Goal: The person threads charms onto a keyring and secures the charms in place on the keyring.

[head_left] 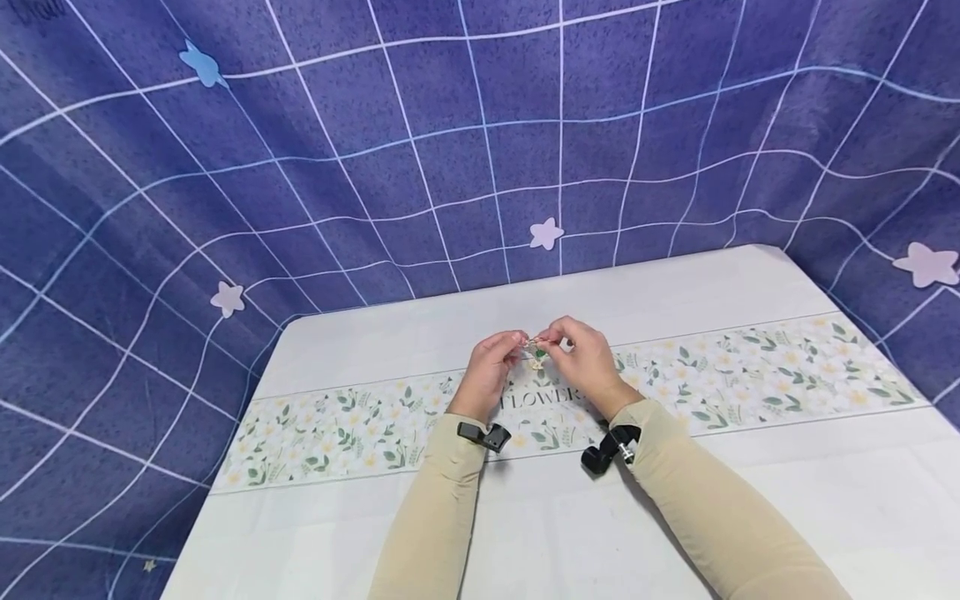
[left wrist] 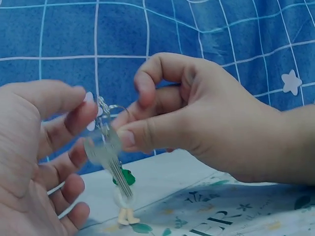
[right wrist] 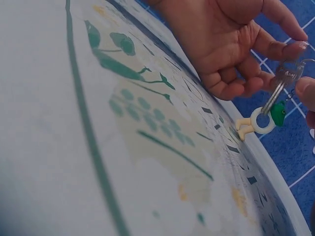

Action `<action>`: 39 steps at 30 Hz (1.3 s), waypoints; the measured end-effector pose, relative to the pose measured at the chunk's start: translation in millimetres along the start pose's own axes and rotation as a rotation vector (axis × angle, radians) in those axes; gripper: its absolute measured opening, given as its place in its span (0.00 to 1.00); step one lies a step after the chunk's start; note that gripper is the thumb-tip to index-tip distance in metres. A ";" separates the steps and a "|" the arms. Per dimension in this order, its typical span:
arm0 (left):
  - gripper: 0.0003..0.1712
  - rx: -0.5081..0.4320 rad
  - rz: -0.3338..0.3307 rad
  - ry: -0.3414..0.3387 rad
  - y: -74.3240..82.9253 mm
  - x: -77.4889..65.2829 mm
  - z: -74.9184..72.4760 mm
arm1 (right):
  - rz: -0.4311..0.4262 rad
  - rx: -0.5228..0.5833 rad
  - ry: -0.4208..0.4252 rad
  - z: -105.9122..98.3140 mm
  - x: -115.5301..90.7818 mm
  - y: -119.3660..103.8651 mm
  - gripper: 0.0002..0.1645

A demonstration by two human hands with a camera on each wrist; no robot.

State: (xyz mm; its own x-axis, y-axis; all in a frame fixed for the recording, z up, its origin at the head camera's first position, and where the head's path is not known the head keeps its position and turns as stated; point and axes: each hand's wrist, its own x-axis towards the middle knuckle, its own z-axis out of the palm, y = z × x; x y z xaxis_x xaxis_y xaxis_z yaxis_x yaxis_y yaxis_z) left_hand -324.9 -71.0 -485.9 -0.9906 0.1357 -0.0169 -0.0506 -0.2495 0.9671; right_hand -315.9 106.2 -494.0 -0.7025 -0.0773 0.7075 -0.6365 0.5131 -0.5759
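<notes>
A keychain hangs between both hands over the table. Its metal keys dangle from a ring with a short silver chain. Beside the keys hangs a small figure with a green head, a white ring-shaped body and pale yellow legs. My left hand pinches the chain end between thumb and index finger, its other fingers loosely bent. From the other side my right hand pinches the ring near the key heads with thumb and index finger. Its fingertips partly hide the ring.
The white table carries a printed band of flowers and lettering under the hands. A blue curtain with white grid lines and stars stands behind and at the sides. Each wrist wears a black camera strap.
</notes>
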 end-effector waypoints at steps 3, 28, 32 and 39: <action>0.08 0.052 -0.013 0.013 2.4 1.5 0.3 | -0.046 -0.024 0.008 -0.9 1.2 -0.5 0.16; 0.10 0.431 -0.057 -0.089 17.6 -5.9 -6.0 | -0.043 -0.060 0.039 -0.1 1.0 -1.4 0.18; 0.09 0.417 -0.025 -0.102 15.9 -5.2 -6.8 | -0.044 -0.060 0.044 0.0 0.8 -0.7 0.18; 0.07 0.394 0.007 -0.092 13.2 -4.1 -8.8 | -0.040 -0.079 0.050 0.6 -0.3 0.0 0.18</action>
State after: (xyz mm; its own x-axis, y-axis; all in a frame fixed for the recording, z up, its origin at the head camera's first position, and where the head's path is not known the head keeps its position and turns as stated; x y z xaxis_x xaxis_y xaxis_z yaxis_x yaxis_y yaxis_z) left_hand -322.6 -83.2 -475.3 -0.9742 0.2255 -0.0040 0.0267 0.1331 0.9907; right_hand -315.9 105.7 -494.4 -0.6590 -0.0576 0.7500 -0.6355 0.5760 -0.5142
